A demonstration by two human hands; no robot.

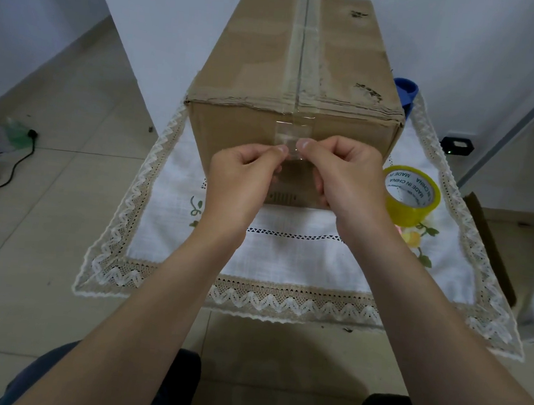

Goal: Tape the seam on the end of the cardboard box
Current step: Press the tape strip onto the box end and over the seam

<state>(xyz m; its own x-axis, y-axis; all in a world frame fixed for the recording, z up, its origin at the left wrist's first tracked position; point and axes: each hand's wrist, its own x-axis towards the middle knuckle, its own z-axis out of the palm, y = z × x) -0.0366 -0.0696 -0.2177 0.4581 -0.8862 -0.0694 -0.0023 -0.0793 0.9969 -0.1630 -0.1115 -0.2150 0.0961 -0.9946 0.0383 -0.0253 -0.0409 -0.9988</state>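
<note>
Left hand [246,168] and right hand [342,170] pinch clear tape [292,136] against the cardboard box [253,81] end.

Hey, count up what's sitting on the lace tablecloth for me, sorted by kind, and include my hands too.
Cardboard box: 1
Roll of yellow tape: 1
Blue object behind the box, mostly hidden: 1
Hands: 2, the left hand and right hand, each pinching the clear tape strip against the end of the box
Total: 5

Cloth [286,262] lies bare before the box [254,72]; tape roll [411,193] crowds its right side.
</note>
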